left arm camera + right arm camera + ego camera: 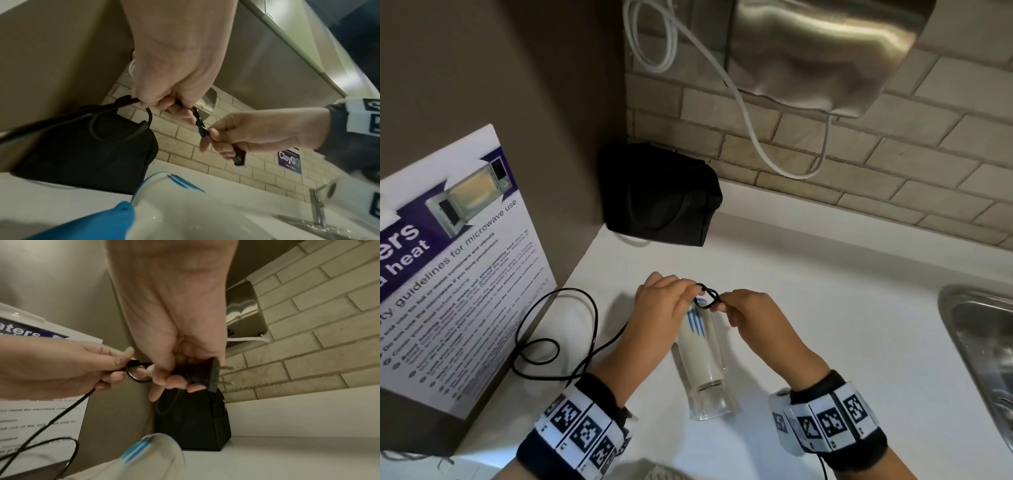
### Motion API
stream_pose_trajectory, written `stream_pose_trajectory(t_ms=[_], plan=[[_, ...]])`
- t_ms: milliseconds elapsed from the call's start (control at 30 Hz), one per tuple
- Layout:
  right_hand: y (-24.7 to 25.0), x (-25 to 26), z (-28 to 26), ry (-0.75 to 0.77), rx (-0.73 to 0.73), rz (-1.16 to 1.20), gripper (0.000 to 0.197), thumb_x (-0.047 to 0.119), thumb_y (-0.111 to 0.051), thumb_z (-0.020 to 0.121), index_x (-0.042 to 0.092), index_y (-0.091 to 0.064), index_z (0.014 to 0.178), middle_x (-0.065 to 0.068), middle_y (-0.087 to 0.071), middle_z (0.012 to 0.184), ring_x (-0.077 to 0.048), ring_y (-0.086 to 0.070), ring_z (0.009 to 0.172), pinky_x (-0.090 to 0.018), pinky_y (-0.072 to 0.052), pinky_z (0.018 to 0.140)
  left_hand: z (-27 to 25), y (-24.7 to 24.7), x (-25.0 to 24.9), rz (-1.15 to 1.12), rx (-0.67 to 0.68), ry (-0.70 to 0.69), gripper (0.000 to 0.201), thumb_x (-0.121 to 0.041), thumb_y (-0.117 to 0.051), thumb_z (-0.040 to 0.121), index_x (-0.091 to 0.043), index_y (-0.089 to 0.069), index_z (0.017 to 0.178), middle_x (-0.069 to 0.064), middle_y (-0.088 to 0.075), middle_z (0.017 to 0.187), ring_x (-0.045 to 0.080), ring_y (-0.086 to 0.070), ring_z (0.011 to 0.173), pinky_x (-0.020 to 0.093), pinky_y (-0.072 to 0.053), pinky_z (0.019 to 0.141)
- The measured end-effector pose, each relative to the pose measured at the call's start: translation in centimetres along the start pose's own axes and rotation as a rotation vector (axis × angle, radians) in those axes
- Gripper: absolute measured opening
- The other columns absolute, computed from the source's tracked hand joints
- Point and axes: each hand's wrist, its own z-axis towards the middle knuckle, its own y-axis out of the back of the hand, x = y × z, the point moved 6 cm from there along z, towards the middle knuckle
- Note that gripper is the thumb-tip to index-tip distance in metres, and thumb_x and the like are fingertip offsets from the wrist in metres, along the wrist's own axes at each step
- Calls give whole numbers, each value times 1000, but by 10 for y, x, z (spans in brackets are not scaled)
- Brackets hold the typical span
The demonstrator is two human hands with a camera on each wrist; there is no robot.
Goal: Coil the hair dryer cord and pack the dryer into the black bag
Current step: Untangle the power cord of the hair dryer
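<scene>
The white hair dryer (700,356) with blue stripes lies on the white counter (825,291), nozzle towards me. Its black cord (556,342) runs in loose loops on the counter at the left and rises to my hands. My left hand (693,291) pinches a small loop of the cord (137,372) above the dryer. My right hand (722,305) holds the other side of that loop, with the plug (213,374) gripped in its curled fingers, prongs pointing out. The black bag (661,195) stands in the far corner, apart from both hands.
A microwave guideline poster (448,274) leans on the left wall. A steel sink (983,342) lies at the right edge. On the tiled wall above the bag hang a metal hand dryer (825,51) and its white cable (756,137).
</scene>
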Motion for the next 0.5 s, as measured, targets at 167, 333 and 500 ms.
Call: stream_pose_trajectory(t_ms=[167,333,500], plan=[[1,-3,-1,22,8,9,24,26,-51,97,11,-66,86,-1,-63,75,-19,-56,71,-35,-47,70,-1,4,7,-179,10,125,28,-40,-50,91,-20,-67,82,-14,-63,75,14,-51,85,22,-39,74],[6,-23,-7,-106,-1,183,10,31,-60,91,23,-65,95,9,-64,86,-7,-59,80,-21,-49,76,-2,10,19,-305,6,219,20,-28,-50,96,-27,-66,83,-12,-65,81,11,-61,84,19,-46,73],[11,-34,-13,-265,-39,507,10,25,-62,91,19,-65,99,8,-62,79,-9,-62,69,-21,-49,71,-1,11,31,-365,9,245,28,-22,-38,101,-28,-65,101,-7,-60,75,10,-58,79,9,-42,70]])
